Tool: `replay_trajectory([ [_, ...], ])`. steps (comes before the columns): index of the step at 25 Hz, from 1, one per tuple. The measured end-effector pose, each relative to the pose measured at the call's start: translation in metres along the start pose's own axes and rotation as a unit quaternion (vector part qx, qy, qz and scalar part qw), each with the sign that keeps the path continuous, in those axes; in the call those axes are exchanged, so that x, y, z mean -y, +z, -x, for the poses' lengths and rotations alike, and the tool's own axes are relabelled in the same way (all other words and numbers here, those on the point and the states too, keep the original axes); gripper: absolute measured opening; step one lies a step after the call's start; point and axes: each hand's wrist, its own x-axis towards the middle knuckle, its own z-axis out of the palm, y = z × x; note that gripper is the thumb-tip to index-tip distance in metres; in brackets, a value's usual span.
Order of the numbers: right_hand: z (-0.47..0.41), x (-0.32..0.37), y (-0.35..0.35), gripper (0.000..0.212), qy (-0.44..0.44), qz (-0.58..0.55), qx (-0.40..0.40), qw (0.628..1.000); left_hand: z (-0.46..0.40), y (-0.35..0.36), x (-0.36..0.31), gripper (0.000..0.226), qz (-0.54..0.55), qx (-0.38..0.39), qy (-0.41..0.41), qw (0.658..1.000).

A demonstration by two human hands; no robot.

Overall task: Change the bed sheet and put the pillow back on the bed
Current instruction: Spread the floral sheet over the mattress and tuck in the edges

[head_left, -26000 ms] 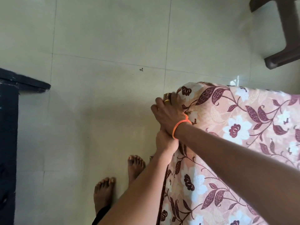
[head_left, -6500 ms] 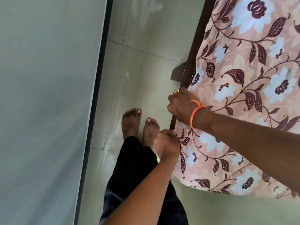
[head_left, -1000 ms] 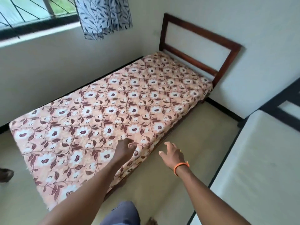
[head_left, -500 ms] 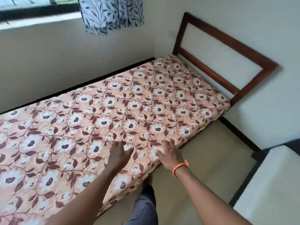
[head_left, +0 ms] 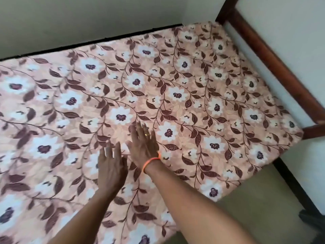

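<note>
A peach bed sheet (head_left: 184,88) with white flowers and brown leaves covers the whole mattress and lies flat. My left hand (head_left: 111,166) rests palm down on the sheet near the bed's near side, fingers straight. Just to its right, my right hand (head_left: 143,142), with an orange band at the wrist and a ring, also lies flat on the sheet with straight fingers. Neither hand holds anything. No pillow is in view.
The dark wooden headboard frame (head_left: 274,67) runs along the right end of the bed against a white wall. Another wall borders the bed's far side. Tiled floor (head_left: 255,217) lies at the lower right, with a dark object (head_left: 313,221) at the right edge.
Both hands have slid further onto the sheet, away from the near edge, and lie flatter. The view has come closer to the bed; window and curtain have left the frame.
</note>
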Motion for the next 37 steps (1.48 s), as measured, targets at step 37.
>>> replay_trajectory([
  [37,0.016,-0.716,-0.185,0.062,0.183,0.029,-0.191,0.964,-0.270,0.164,-0.538,0.063,-0.052,0.071,0.269,0.959],
])
